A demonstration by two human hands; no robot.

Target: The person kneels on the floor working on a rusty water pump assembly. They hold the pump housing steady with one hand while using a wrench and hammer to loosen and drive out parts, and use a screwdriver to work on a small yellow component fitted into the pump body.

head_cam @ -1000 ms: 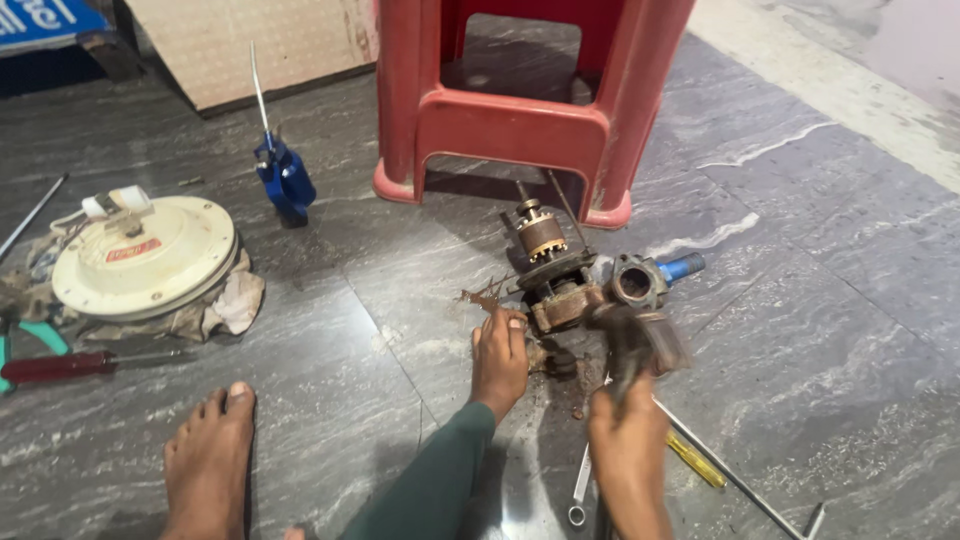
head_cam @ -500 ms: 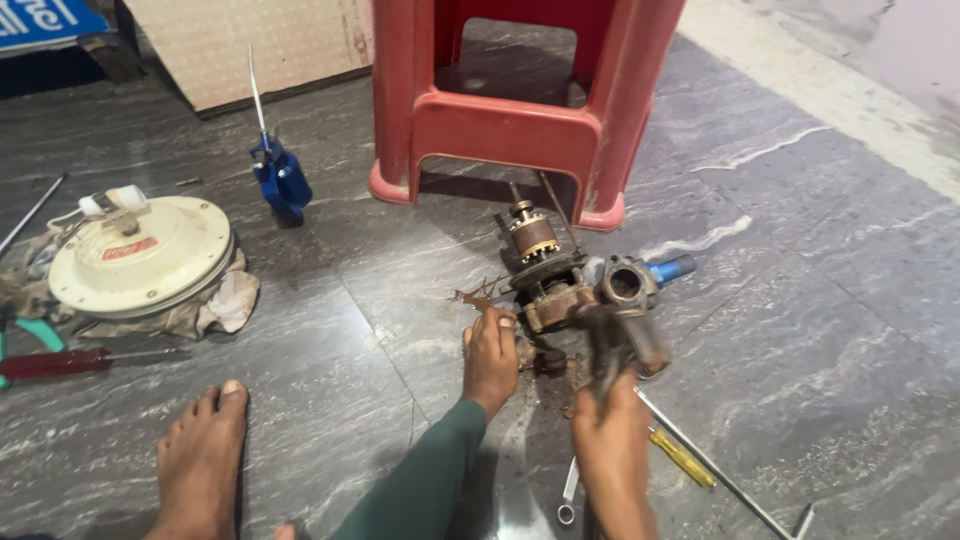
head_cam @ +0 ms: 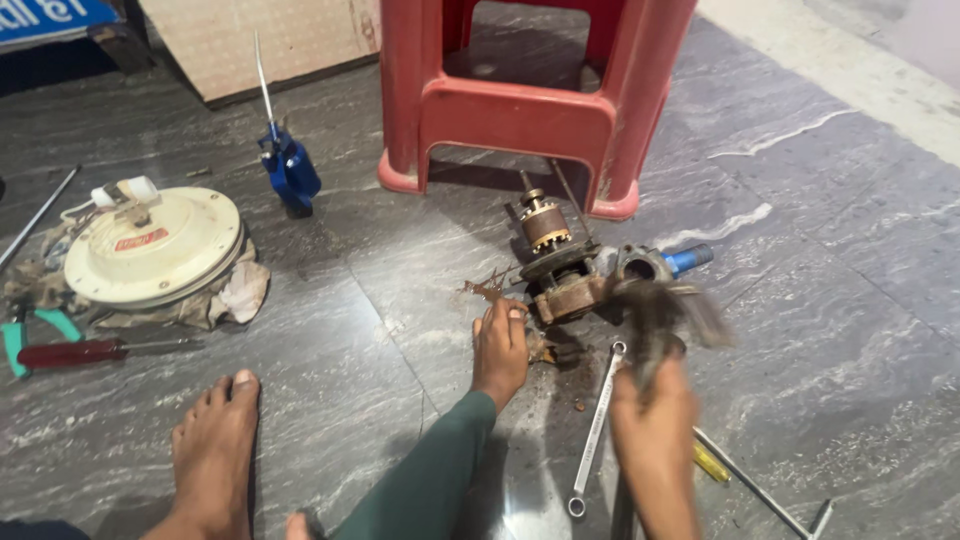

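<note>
A rusty motor assembly with a copper-banded rotor lies on the dark stone floor in front of a red plastic stool. My left hand rests on the floor, its fingertips touching the assembly's rusty base. My right hand grips the handle of a dark hammer-like tool. The tool's head is blurred, just right of the assembly. A steel spanner lies on the floor between my hands. Rust flakes are scattered around the assembly.
A blue oil can stands left of the stool. A white round housing sits on rags at the left, with a red-handled screwdriver below it. My bare foot is at the lower left. A yellow screwdriver and a metal rod lie at the right.
My right hand with the tool has shifted a little to the right, uncovering more of the spanner. The tool head stays blurred with motion. My left hand stays by the assembly.
</note>
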